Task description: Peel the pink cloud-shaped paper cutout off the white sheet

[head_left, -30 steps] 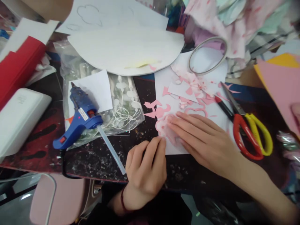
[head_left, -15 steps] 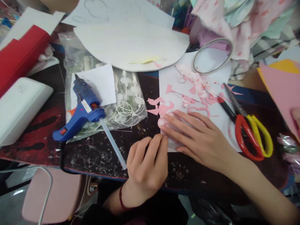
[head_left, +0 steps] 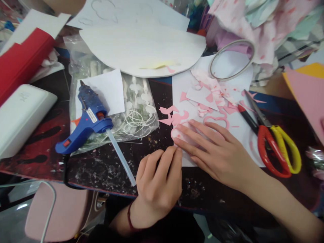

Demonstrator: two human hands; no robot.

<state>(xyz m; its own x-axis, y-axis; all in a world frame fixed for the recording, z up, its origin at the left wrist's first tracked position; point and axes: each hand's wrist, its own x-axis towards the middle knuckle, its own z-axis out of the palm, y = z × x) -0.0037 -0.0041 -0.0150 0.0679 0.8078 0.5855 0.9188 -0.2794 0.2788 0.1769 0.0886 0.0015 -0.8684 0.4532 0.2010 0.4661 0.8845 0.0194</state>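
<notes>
My right hand (head_left: 217, 150) lies flat with its fingers spread over a pale pink cut-out (head_left: 179, 135), which has a rounded edge and a small pink mark. Most of the cut-out is hidden under that hand. At its lower left edge, my left hand (head_left: 160, 180) is closed, thumb and forefinger pinched together at the rim. What lies between those fingertips is largely covered. Beneath is a white sheet (head_left: 241, 138) with pink paper scraps (head_left: 181, 116) and a pink cloud-like outline (head_left: 217, 119).
Scissors (head_left: 274, 145) with red and yellow handles lie to the right, below a roll of tape (head_left: 231, 77). A blue glue gun (head_left: 93, 116) with a glue stick rests on a plastic bag (head_left: 149, 125) at left. Behind stands a white board (head_left: 141, 47).
Both hands stay almost in place, with the left still pinched at the cut-out's edge. A little more of the cut-out shows near the right fingertips. The view has shifted slightly.
</notes>
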